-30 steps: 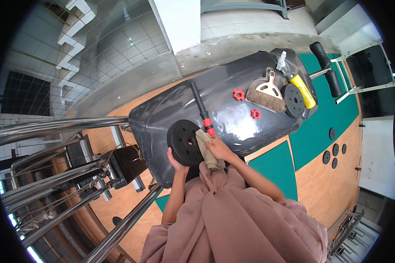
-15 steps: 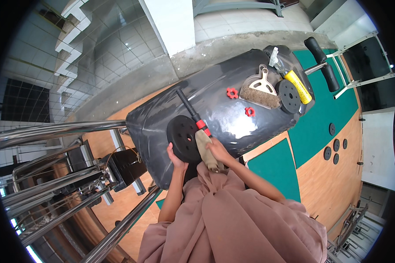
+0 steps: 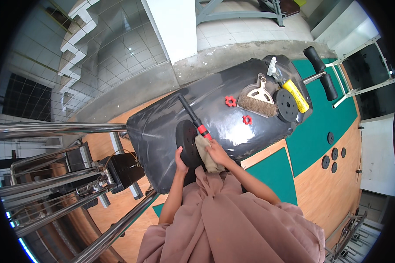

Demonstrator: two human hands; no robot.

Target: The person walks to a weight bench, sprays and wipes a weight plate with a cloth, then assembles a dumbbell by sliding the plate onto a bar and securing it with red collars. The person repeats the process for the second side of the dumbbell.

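The left hand (image 3: 181,160) grips the lower left edge of a black weight plate (image 3: 188,142), thumb visible, other fingers largely hidden. The plate is tilted over the near side of the padded bench (image 3: 156,127). The right hand's (image 3: 217,153) fingers clasp a beige cloth (image 3: 209,162) beside it.

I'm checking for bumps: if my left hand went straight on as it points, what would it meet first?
Your left hand would meet the black weight plate first, since it holds that plate's edge. Beyond it, the black-and-red bar seems roughly in line, though depth is unclear.
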